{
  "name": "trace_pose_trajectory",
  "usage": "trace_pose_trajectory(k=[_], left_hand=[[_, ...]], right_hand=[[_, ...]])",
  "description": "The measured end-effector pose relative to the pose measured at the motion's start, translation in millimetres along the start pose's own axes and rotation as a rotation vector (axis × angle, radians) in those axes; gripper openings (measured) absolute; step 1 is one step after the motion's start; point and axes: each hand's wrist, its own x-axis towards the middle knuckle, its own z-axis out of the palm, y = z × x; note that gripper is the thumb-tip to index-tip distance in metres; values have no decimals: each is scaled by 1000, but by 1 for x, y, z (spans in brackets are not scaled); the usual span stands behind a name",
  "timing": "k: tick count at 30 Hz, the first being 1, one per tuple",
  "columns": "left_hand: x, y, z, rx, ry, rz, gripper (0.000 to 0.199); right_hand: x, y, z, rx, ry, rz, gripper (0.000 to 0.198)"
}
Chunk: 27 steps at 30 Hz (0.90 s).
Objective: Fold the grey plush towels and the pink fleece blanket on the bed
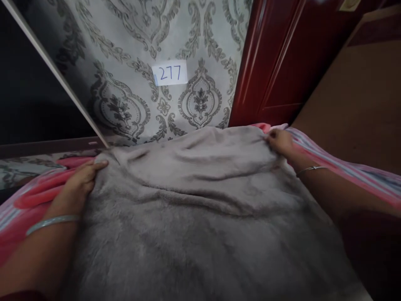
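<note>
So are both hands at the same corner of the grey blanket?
No, the left hand holds the grey blanket near its far left corner, the right hand near its far right.

White paper [171,73] w/ blue handwritten "277" is up on the wallpaper [200,98], which is pale w/ dk gray damask, incl. one medallion below & slightly R of the paper, another below L. To R of the paper: glossy dk red panelled woodwork [272,62] w/ a yellowish patch [349,5] near top, then a plain brn board [360,104] further R. To its L, a lt diagonal strip [58,75] edges a big dk panel [28,92]; lower down, well out both sides, pinkish striped fabric [344,170].
</note>
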Motion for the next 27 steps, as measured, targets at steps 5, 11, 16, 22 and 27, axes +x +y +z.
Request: trace_pose_trajectory(k=[5, 11, 16, 22, 27], left_hand=[[10, -15, -5, 66, 274, 266, 24], [28, -63, -1, 599, 299, 249, 43], [42, -76, 1, 926, 249, 212, 53], [49, -78, -3, 1028, 225, 201, 47], [43, -75, 0, 923, 243, 185, 24]], right_hand=[[41, -13, -12, 300, 456, 119, 25], [70, -12, 35, 432, 548, 280, 18], [84, -2, 95, 397, 468, 343, 17], [95, 11, 119, 274, 413, 364, 26], [94, 21, 110, 151, 324, 253, 38]])
